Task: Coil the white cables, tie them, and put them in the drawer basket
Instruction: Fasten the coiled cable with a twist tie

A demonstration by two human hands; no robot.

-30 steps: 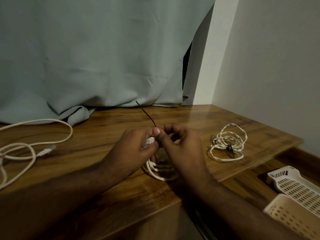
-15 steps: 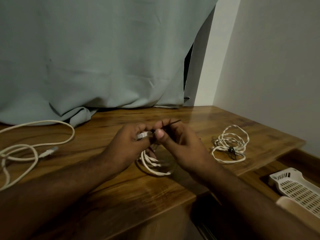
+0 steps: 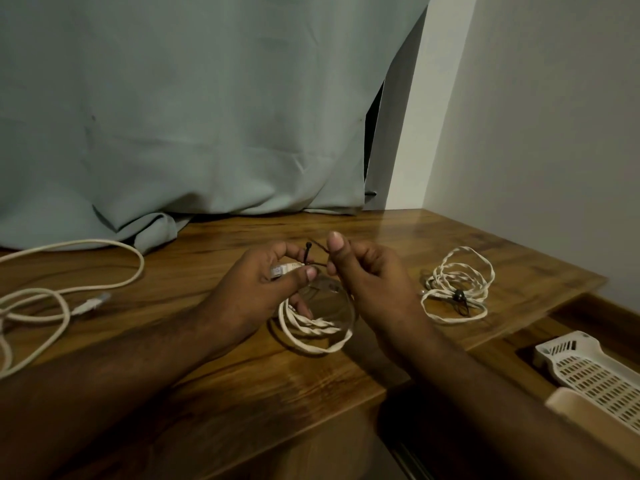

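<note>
I see my left hand (image 3: 256, 289) gripping the coiled white cable (image 3: 313, 332) at its plug end, coil hanging to the wooden surface (image 3: 242, 382). My right hand (image 3: 367, 282) pinches the black tie (image 3: 317, 254) (thin, dark). A tied coil (image 3: 457, 289) lies right; a loose cable (image 3: 62, 296) far left; the basket (image 3: 595, 372) near right.

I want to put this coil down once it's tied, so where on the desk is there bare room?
Bare wood lies along the near edge of the desk, between the loose cable and the tied coil, and behind the hands up to the curtain. The desk's left end and its right end are taken by cables.
</note>
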